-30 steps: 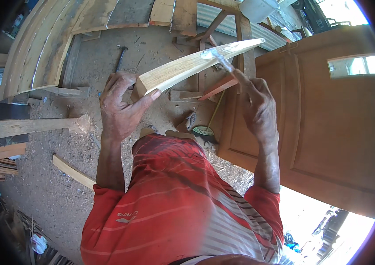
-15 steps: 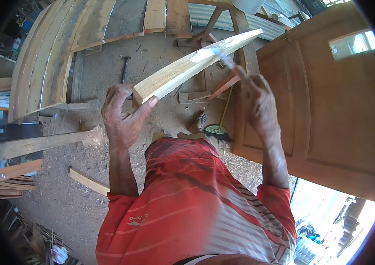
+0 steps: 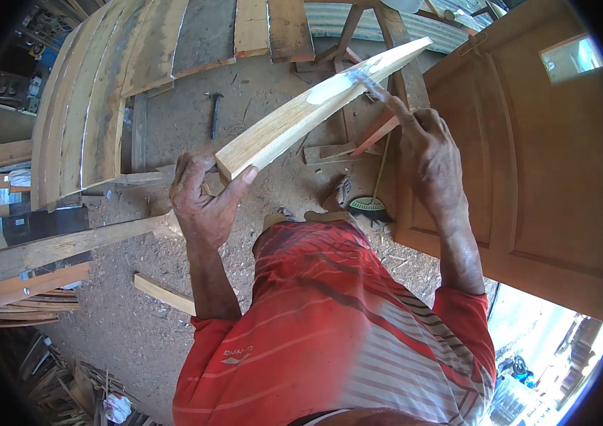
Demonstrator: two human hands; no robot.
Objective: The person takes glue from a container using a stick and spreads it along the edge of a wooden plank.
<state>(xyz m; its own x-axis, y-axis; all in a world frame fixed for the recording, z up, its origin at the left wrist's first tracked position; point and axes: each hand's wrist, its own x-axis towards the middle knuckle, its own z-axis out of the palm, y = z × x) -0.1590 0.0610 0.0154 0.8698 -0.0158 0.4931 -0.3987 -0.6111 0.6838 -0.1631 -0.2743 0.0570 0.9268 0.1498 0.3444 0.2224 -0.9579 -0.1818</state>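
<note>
My left hand [image 3: 205,202] grips the near end of a long, slightly curved wooden piece [image 3: 284,126], thumb on the near side and fingers round the left. The piece slants up and away to the right, off the ground. White, wet-looking glue or paste [image 3: 328,90] lies in a patch along its upper face toward the far end. My right hand [image 3: 435,167] is closed round a small brush [image 3: 372,84], index finger stretched along it. The brush tip touches the coated face; its handle is mostly hidden by the fingers.
A slatted wooden panel [image 3: 106,85] rests at the far left, with a hammer [image 3: 215,115] on the ground beside it. A brown panelled door [image 3: 529,177] leans at right. Beyond my feet stand a wooden frame [image 3: 401,60] and a green rake-like tool [image 3: 367,204].
The brush has moved slightly down and right on the wood, and its tip stays on the white patch. My view has shifted a little, so the surroundings sit farther right.
</note>
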